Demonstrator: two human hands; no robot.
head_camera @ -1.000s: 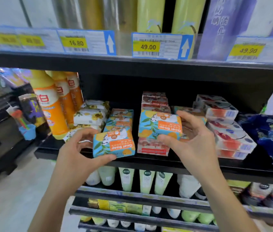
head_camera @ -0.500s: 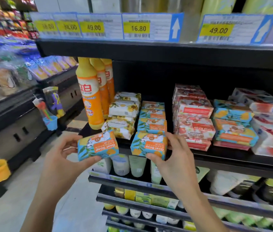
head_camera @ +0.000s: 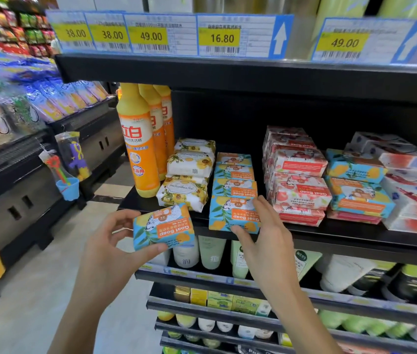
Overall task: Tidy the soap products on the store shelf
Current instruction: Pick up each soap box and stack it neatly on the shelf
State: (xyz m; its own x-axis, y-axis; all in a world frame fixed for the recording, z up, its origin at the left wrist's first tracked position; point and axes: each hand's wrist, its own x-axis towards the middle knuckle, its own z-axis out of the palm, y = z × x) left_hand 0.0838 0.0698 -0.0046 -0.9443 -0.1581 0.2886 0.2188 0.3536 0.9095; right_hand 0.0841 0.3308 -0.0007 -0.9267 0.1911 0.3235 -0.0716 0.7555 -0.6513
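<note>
Broadly, the black shelf [head_camera: 330, 236] carries everything. At its left end stand the orange bottles [head_camera: 138, 149], and the red soap boxes [head_camera: 296, 175] are stacked right of its middle. Between these on the shelf lie the floral-wrapped soaps [head_camera: 189, 175] and, to their right, the blue soap row [head_camera: 234, 175] running front to back. The left hand [head_camera: 105, 254] is off the shelf, just in front of its left front edge. Its thumb is curled beneath and its fingers behind the held soap box [head_camera: 162, 227], which tilts in the air. The right hand [head_camera: 266, 238] is at the shelf's front edge, with its thumb under and its fingers along the right side of the front soap box [head_camera: 230, 213]. That box sits on the shelf at the head of the blue row.
</note>
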